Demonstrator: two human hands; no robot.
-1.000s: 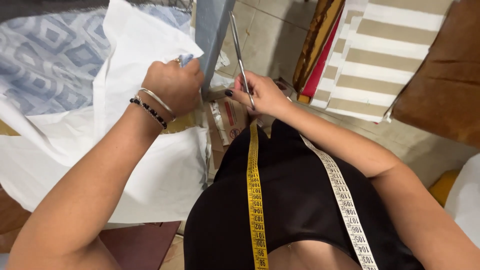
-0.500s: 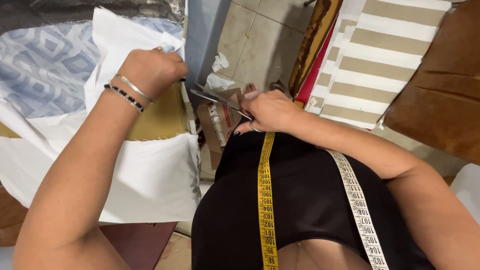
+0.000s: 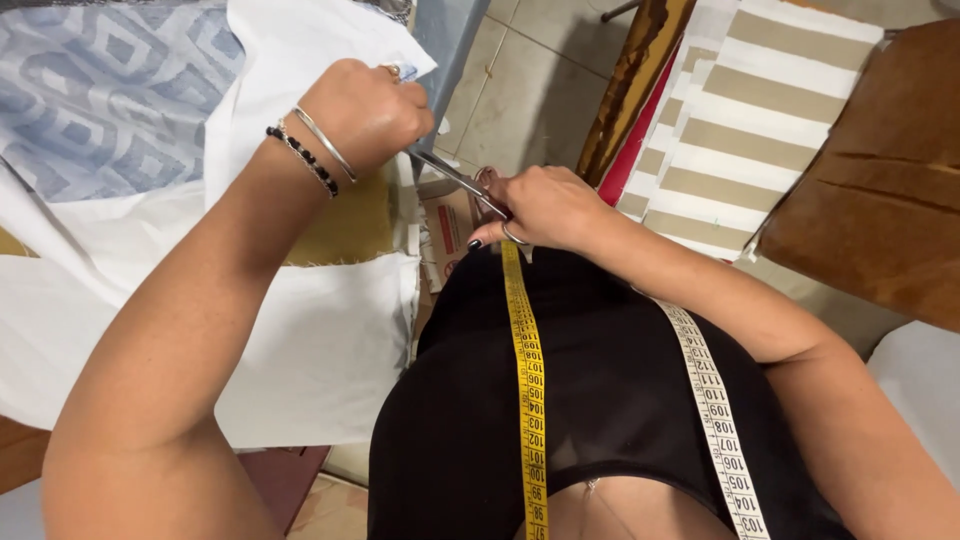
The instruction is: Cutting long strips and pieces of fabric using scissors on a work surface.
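Right hand (image 3: 545, 205): grip closed on scissors (image 3: 455, 180), blades pointing toward the left hand. Left hand (image 3: 365, 110): grip clenched on white cloth (image 3: 320, 340) at the worktop edge. Cut apparently begun; most cloth below the left grip uncut. Tape measure (image 3: 525, 380) around neck.

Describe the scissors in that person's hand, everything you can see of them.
The scissors look like plain silvery metal, with slim blades and ring handles. The right hand grips them, fingers through the rings. The blades slant up and left toward the white fabric bunched in the left hand; their tips are hidden beneath that hand.
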